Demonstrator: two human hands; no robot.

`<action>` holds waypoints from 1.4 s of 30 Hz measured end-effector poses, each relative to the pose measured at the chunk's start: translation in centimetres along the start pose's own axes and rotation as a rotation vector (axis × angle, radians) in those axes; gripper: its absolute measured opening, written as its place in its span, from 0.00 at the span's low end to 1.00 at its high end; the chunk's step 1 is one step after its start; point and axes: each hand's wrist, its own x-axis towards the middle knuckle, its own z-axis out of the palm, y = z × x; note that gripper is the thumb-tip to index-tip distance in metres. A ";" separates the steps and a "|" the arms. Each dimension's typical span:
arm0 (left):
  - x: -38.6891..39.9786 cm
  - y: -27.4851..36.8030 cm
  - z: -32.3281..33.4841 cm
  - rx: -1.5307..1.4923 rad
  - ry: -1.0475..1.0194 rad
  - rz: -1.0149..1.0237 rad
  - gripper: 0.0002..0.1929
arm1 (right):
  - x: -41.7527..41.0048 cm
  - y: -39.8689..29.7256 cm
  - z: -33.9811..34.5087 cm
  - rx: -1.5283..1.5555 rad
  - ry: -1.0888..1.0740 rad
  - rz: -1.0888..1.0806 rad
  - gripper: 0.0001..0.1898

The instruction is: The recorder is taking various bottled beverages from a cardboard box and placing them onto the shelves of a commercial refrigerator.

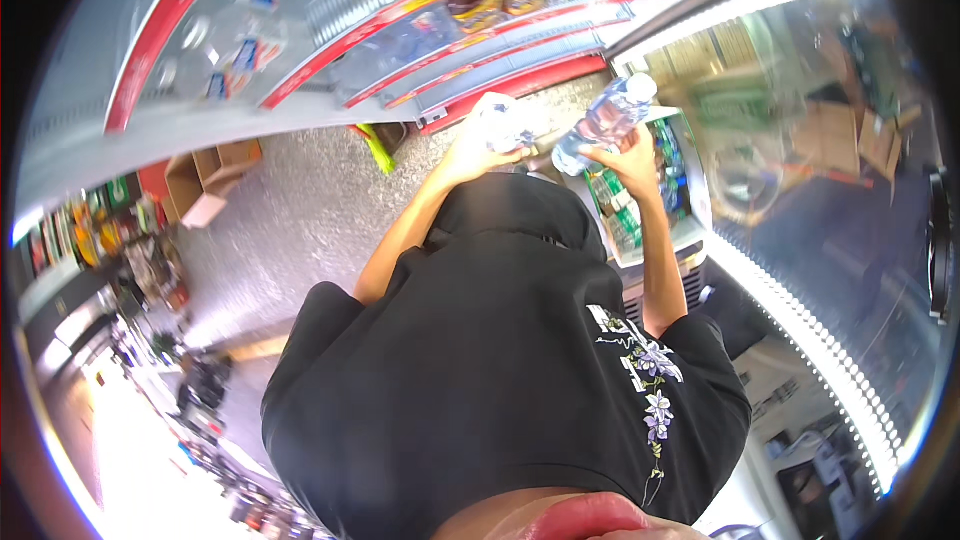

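Observation:
My left hand [472, 153] is closed around a clear plastic bottle [508, 125], partly washed out by glare. To its right, my right hand [631, 162] grips a clear plastic water bottle [604, 123] with a white cap, tilted so that the cap points up and right. The two bottles are apart. Below and beside my right hand stands an open carton [694, 183] with several packed bottles, green and blue in colour; my hand and forearm hide part of it.
Refrigerated display shelves [330, 67] with red edge strips rise ahead and left; jars [499, 3] and clear bottles [244, 63] stand on them. A glass door with a lit strip [810, 345] is at right. Cardboard boxes [206, 180] stand on the floor at left.

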 end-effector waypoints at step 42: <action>6.1 -4.1 -17.9 0.607 0.579 0.322 0.23 | 16.7 -0.1 26.3 -0.597 0.201 -0.515 0.26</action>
